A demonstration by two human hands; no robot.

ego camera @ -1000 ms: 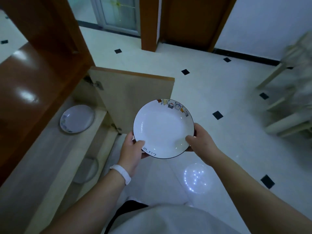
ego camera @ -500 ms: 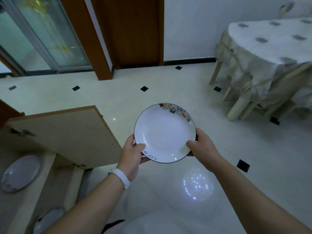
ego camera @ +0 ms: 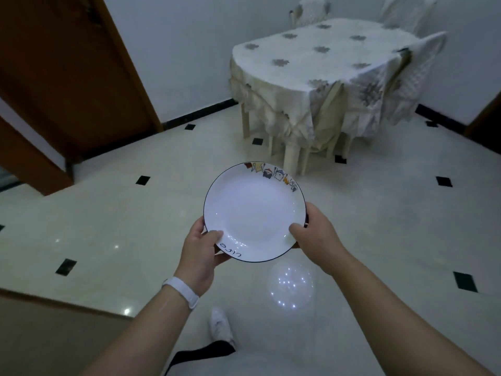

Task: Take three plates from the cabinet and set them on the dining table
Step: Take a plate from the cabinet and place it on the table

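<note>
- Tiled floor [ego camera: 130, 229]: an open stretch from near centre to the table's near-left side.
- Dining table [ego camera: 325, 58], far right: flat cloth-covered top; the hanging cloth and pale legs [ego camera: 291, 156] block the near edge low down.
- Draped chairs: one on the table's right side [ego camera: 425, 61], two on the far side [ego camera: 309, 9].
- Wooden door [ego camera: 67, 77], far left: bounds the floor.
- Cabinet panel [ego camera: 54, 337], near left.
- Plate [ego camera: 254, 213], gripped by the left hand [ego camera: 200, 251] and right hand [ego camera: 317, 234], over the floor and well apart from the table.

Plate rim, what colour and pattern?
White plate, thin dark rim line, small colourful figures along its far edge. Head view.
</note>
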